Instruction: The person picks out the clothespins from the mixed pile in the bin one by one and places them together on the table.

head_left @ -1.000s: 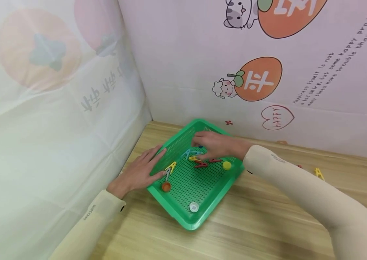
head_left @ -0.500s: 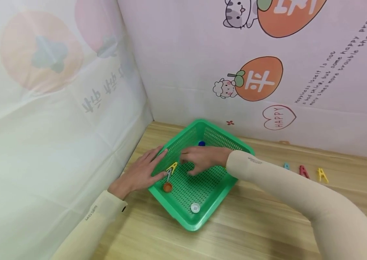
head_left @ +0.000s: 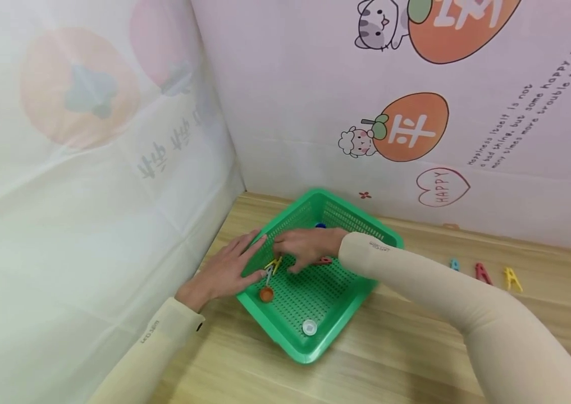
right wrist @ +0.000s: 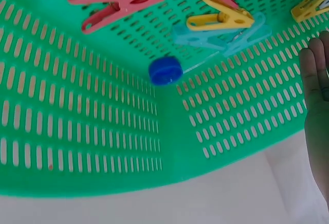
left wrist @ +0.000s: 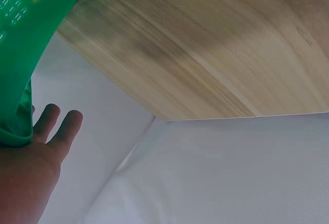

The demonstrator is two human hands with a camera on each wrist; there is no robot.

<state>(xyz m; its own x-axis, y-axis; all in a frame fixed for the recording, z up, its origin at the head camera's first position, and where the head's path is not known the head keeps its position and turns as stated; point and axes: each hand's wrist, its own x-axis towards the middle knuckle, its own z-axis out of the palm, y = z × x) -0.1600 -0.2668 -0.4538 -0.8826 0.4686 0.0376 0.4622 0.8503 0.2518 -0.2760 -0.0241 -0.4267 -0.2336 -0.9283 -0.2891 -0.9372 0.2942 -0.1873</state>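
Observation:
A green plastic basket stands on the table, holding clothespins and bottle caps. My left hand rests on its left rim, fingers extended and thumb inside. My right hand reaches down into the basket, thumb apart from the fingers; no held thing shows. Closest to it are a yellow clothespin and a grey clothespin, with an orange cap beside them. In the right wrist view lie a red clothespin, another yellow clothespin, light blue clothespins and a blue cap.
A whitish cap lies in the basket's near corner. On the table to the right are a light blue clothespin, a red clothespin and a yellow clothespin. Printed cloth walls border the table behind and at left.
My right hand has moved left and slightly nearer in the basket, toward the yellow and grey clothespins. Its forearm has uncovered clothespins on the table. My left hand keeps its place on the rim.

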